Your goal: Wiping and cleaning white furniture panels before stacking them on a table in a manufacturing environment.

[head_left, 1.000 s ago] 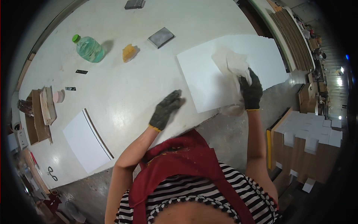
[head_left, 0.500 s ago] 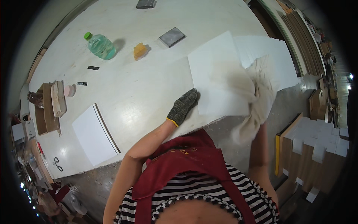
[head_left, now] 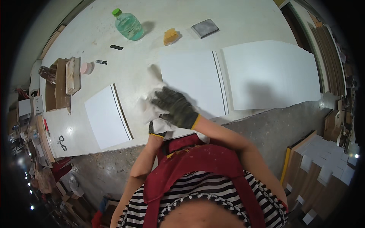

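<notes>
A pale cloth (head_left: pixel 150 110), bunched and partly blurred, is between my hands just above the near part of the white table (head_left: pixel 140 87). My right hand (head_left: pixel 176 108), in a dark grey glove with a yellow cuff, reaches across to the left and grips the cloth from above. Below it, my left hand (head_left: pixel 157 130), gloved alike, is at the cloth's lower part; the cloth and right hand hide most of its fingers. Beside them on the right lies a white panel (head_left: pixel 194 81) with a dark line near its right edge.
A stack of white panels (head_left: pixel 270 72) lies at the right, another white panel (head_left: pixel 104 117) at the left. Farther back are a green-capped bottle (head_left: pixel 130 26), a yellow sponge-like lump (head_left: pixel 170 37) and a grey block (head_left: pixel 205 28). An open cardboard box (head_left: pixel 57 91) stands far left.
My right hand has swung left with the cloth, to my left hand, which has left the panel's edge. A panel that lay askew over the stack is gone from there. The view has shifted.
</notes>
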`<state>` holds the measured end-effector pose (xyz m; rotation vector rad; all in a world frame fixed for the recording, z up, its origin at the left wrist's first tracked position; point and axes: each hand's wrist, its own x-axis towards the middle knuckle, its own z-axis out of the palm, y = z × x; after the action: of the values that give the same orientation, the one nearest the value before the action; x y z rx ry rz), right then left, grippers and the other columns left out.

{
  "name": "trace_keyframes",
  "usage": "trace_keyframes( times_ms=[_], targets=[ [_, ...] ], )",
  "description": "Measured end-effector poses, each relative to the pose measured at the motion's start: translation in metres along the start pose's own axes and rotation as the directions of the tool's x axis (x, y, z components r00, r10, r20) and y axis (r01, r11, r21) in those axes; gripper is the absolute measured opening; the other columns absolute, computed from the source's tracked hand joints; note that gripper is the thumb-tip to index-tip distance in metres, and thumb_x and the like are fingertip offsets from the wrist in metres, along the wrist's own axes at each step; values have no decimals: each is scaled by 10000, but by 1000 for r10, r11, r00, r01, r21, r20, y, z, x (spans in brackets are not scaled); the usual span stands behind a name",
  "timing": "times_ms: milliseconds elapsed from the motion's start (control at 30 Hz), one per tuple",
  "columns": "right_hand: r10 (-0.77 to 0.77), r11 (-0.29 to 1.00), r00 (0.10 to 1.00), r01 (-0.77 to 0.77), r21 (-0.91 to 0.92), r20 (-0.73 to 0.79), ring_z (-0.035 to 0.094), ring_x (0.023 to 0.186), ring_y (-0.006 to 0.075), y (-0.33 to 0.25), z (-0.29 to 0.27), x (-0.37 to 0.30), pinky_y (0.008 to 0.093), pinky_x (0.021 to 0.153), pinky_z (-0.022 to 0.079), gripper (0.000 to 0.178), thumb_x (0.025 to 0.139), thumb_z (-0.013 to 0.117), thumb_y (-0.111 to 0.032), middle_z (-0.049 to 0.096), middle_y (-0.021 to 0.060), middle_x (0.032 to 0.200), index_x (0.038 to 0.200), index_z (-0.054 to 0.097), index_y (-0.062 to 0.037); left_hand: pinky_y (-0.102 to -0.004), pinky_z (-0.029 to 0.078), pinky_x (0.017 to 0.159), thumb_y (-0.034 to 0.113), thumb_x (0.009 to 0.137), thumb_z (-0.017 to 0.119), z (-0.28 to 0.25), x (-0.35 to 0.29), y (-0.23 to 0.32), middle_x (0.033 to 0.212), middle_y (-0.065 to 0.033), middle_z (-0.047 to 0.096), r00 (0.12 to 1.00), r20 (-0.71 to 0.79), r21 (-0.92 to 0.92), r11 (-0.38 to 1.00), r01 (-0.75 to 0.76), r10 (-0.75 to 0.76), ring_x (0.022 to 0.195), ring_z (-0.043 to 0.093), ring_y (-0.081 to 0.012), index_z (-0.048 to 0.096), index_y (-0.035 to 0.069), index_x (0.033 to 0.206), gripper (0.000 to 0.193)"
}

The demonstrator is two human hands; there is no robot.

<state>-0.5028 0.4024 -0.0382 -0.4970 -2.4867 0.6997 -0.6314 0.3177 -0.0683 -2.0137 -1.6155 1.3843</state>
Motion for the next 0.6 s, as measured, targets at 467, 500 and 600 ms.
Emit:
trace_keyframes(
  times_ms=[467, 500, 600],
  targets=[
    [231, 772, 874, -432, -467, -428, 608, 952, 303, 136, -30, -2, 412, 857, 470, 406, 835, 637, -286, 652, 117, 1099, 1184, 609, -80, -227, 448, 602, -13, 746, 704, -15, -8, 13, 951, 1, 664, 995, 87, -184, -982, -36, -53, 726, 557, -69, 501, 43, 1337, 627],
    [205, 841, 925, -334, -426, -320, 597, 958, 284, 110, -10, 0, 417, 854, 464, 413, 814, 644, -269, 643, 95, 1127, 1185, 608, -92, -229, 450, 603, -1, 742, 712, -12, -4, 20, 948, 0, 665, 994, 46, -84, -992, -94, -98, 720, 558, -73, 502, 42, 1333, 629],
    [-219, 974, 972, 214, -68, -84, 618, 906, 241, 19, 29, -1, 406, 807, 483, 386, 790, 648, -324, 660, 23, 1072, 1149, 641, -182, -261, 511, 734, 69, 821, 644, 59, 10, 80, 958, -41, 646, 969, 104, -295, -937, -185, -224, 822, 606, -150, 569, 68, 1170, 358]
  ],
)
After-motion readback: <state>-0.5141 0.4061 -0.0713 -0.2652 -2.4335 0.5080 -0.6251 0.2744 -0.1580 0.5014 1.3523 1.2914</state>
